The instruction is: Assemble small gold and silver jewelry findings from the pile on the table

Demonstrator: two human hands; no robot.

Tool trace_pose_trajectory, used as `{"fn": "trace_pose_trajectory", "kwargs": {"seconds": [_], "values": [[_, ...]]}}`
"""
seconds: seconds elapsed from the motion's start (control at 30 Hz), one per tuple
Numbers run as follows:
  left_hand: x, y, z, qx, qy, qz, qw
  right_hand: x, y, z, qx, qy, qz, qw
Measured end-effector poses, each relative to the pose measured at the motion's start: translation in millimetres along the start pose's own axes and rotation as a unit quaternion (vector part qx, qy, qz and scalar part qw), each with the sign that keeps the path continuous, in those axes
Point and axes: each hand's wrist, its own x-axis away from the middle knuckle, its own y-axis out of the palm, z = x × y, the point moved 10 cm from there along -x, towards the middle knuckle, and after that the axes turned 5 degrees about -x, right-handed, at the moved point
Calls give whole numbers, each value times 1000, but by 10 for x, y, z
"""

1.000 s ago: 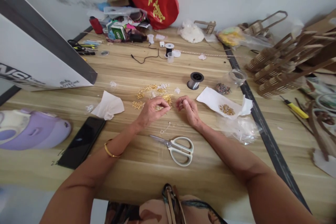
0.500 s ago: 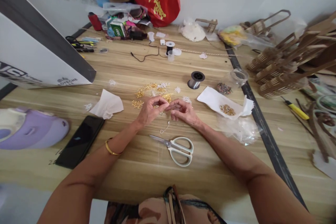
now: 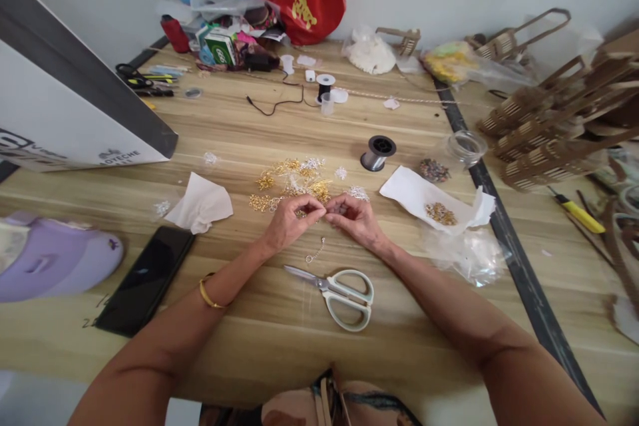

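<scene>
My left hand and my right hand meet at the fingertips over the table, both pinched closed. Whatever lies between the fingers is too small to make out. Just behind them spread piles of gold and silver jewelry findings, partly covered by my fingers. Below the hands lies a short silver chain with a ring at one end. Closer to me are scissors with pale handles, their blades pointing left. Silver pins lie beside my right hand.
On the right, white paper carries gold beads, with a clear plastic bag and a jar near it. A wire spool stands behind. Leftward are a tissue, a phone and a purple object.
The fingertips of both hands have drawn together into a facing pinch, and my right hand's fingers have curled in more. The whole view has shifted slightly. The chain and scissors lie as before.
</scene>
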Motion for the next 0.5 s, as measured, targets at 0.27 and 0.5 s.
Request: {"fn": "trace_pose_trajectory", "kwargs": {"seconds": [0.27, 0.5], "values": [[10, 1, 24, -41, 12, -1, 999, 10, -13, -40, 110, -33, -3, 993], [12, -1, 10, -39, 1, 1, 999, 36, 28, -136, 216, -79, -14, 973]]}}
